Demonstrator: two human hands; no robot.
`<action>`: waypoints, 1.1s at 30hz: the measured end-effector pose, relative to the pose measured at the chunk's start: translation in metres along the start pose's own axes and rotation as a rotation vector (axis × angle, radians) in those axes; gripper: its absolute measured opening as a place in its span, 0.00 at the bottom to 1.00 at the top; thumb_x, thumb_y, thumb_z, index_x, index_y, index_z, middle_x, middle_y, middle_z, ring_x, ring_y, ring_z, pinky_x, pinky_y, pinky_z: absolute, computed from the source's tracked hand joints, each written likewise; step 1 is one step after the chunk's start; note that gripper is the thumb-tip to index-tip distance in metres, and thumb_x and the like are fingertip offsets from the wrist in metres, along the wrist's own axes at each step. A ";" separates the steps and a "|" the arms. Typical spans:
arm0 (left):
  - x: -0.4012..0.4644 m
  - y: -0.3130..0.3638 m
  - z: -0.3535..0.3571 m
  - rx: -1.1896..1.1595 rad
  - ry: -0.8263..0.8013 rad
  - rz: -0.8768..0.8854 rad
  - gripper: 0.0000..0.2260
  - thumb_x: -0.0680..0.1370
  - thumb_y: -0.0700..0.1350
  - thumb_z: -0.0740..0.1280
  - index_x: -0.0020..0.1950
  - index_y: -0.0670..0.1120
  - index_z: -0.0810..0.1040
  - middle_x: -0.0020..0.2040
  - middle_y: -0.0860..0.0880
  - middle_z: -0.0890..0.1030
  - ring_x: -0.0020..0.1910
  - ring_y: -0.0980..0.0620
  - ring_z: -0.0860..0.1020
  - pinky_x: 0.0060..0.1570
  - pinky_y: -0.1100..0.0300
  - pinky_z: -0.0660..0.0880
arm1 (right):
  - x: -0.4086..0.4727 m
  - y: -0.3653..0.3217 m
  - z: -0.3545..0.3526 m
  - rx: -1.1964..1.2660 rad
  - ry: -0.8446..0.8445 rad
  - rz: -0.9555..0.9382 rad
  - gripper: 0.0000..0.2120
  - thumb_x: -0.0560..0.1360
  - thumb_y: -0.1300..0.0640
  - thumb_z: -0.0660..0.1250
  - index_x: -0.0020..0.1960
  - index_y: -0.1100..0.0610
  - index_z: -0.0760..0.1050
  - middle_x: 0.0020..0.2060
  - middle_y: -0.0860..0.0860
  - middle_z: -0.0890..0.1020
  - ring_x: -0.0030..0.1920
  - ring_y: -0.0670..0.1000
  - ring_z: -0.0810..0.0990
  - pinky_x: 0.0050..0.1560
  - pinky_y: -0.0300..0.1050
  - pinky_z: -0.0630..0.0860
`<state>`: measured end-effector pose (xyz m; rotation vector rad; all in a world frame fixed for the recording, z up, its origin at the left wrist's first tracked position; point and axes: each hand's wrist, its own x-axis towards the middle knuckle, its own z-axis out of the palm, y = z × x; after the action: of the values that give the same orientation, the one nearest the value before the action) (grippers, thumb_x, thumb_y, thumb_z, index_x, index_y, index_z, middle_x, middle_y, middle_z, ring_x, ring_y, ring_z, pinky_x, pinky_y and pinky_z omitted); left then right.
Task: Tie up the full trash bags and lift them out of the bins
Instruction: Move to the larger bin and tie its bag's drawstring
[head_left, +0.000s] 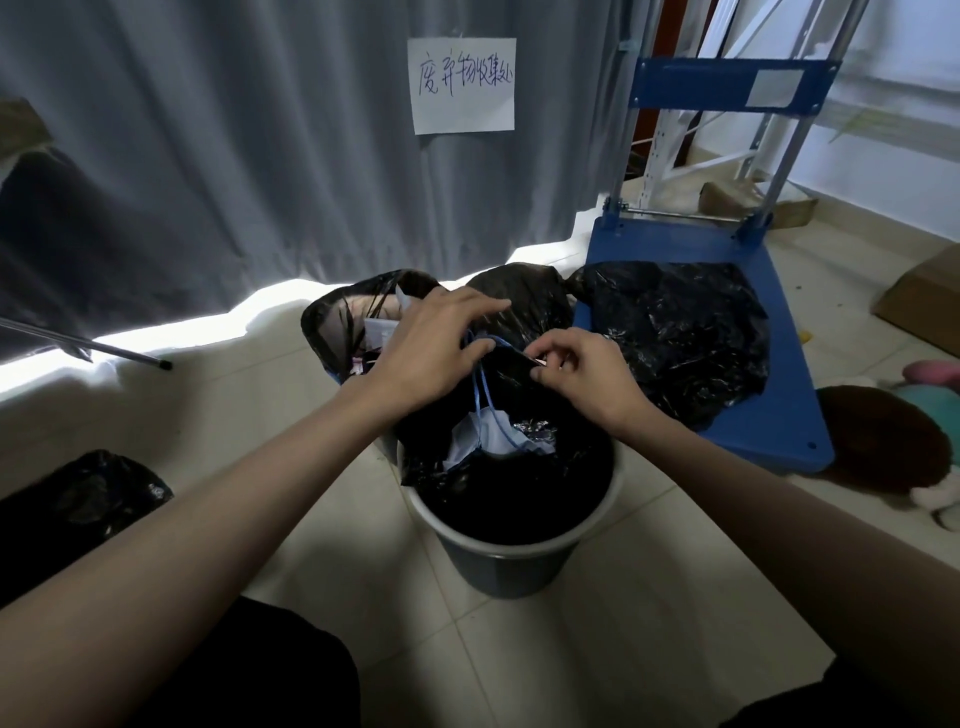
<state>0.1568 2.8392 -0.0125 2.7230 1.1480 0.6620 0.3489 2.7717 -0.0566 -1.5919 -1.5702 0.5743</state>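
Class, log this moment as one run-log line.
left hand: holds blue drawstring | right hand: pinches bag edge | bin: bag inside, untied

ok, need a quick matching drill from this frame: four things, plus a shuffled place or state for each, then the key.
Things:
1. tied black bag
2. paper sign
3. grey bin
4. right hand

Places or states:
A. pinned on the curtain
B. pinches the bag's edge
C. lies on the blue cart
D. stands on the floor, black bag inside

Pairs: 1-C, 2-A, 3-D, 4-B
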 end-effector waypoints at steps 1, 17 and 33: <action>0.001 0.003 0.000 0.019 0.010 0.010 0.19 0.77 0.49 0.70 0.68 0.54 0.76 0.60 0.53 0.80 0.56 0.49 0.74 0.56 0.53 0.71 | -0.001 0.001 -0.001 -0.007 0.014 -0.014 0.08 0.71 0.65 0.73 0.46 0.52 0.82 0.34 0.48 0.76 0.31 0.39 0.72 0.37 0.29 0.68; 0.008 0.019 0.001 0.235 0.017 0.062 0.03 0.76 0.50 0.67 0.44 0.52 0.78 0.45 0.56 0.80 0.53 0.51 0.73 0.48 0.56 0.59 | 0.010 0.001 0.008 -0.028 0.095 -0.056 0.06 0.69 0.54 0.76 0.44 0.48 0.82 0.37 0.46 0.78 0.31 0.40 0.72 0.37 0.38 0.71; 0.012 0.009 -0.020 -0.107 0.244 -0.175 0.02 0.78 0.47 0.65 0.46 0.50 0.75 0.41 0.56 0.77 0.43 0.51 0.76 0.55 0.48 0.72 | 0.021 0.010 0.027 -0.136 0.080 0.000 0.08 0.71 0.56 0.75 0.38 0.49 0.76 0.32 0.45 0.79 0.33 0.44 0.78 0.42 0.51 0.81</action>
<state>0.1616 2.8397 0.0117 2.4689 1.3403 1.0177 0.3360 2.7997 -0.0757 -1.6943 -1.5778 0.4053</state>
